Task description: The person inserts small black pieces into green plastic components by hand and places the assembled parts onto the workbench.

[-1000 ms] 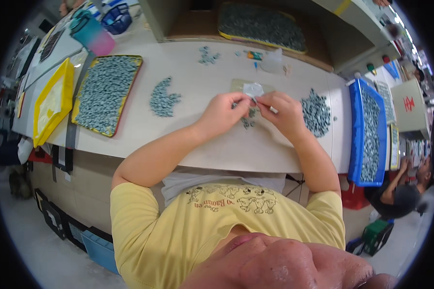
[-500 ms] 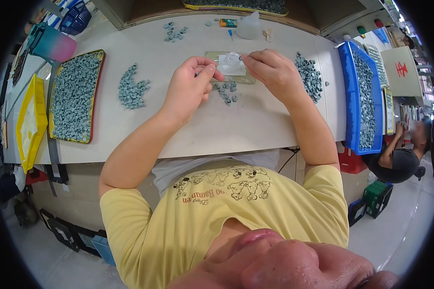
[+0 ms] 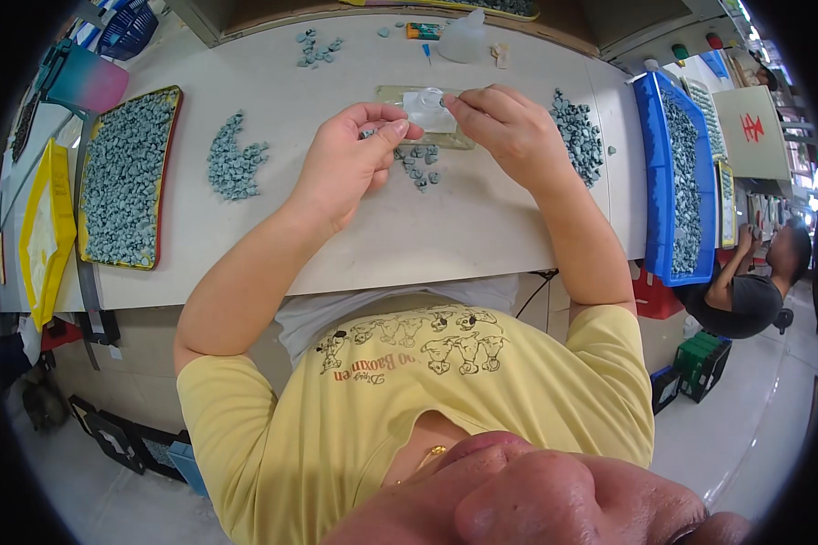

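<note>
Left fingers (image 3: 386, 113) around rough grey-green lumps (image 3: 366, 133), right fingers (image 3: 469, 114) pinched, contents unclear, by clear round dish (image 3: 430, 96)

Pale worktable (image 3: 418, 227), grey shelf unit (image 3: 641, 36) at its far edge, glossy grey floor (image 3: 745, 391).

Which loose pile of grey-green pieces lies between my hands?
The small pile by the flat plate; the left pile, right pile and far pile all lie outside that gap.
</note>
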